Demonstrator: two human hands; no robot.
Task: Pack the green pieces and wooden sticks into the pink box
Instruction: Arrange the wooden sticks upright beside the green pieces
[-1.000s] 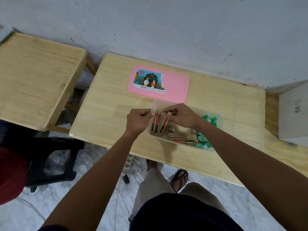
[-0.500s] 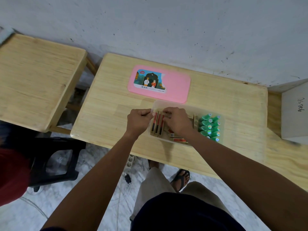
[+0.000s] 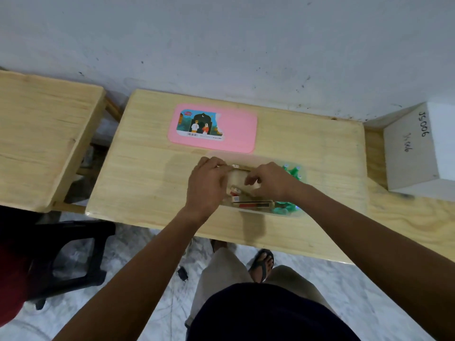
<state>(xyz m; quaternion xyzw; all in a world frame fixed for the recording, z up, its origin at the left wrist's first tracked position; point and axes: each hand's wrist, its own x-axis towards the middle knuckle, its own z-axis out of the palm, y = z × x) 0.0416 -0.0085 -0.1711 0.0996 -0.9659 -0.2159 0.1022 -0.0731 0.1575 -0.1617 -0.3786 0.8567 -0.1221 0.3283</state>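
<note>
A clear box (image 3: 261, 158) stands on the wooden table (image 3: 147, 173), its pink lid (image 3: 236, 129) lying flat just behind it. Green pieces (image 3: 292, 171) fill the box's right end, and more of them show at the near right corner. Wooden sticks (image 3: 251, 205) with red and dark faces lie along the box's near side. My left hand (image 3: 206, 183) and my right hand (image 3: 270, 184) are both over the box's left half, fingers curled, holding a pale bundle of sticks (image 3: 235, 175) crosswise between them. The hands hide much of the box's inside.
A white block (image 3: 413, 148) with handwriting stands at the table's right end. A second wooden table (image 3: 41, 139) is on the left, and a black stool (image 3: 73, 254) sits on the floor below it. My legs and a sandalled foot are under the near edge.
My left hand has moved from the box's left rim to over the box. The sticks that stood lengthwise at the left end are now held crosswise between both hands. The camera moved slightly.
</note>
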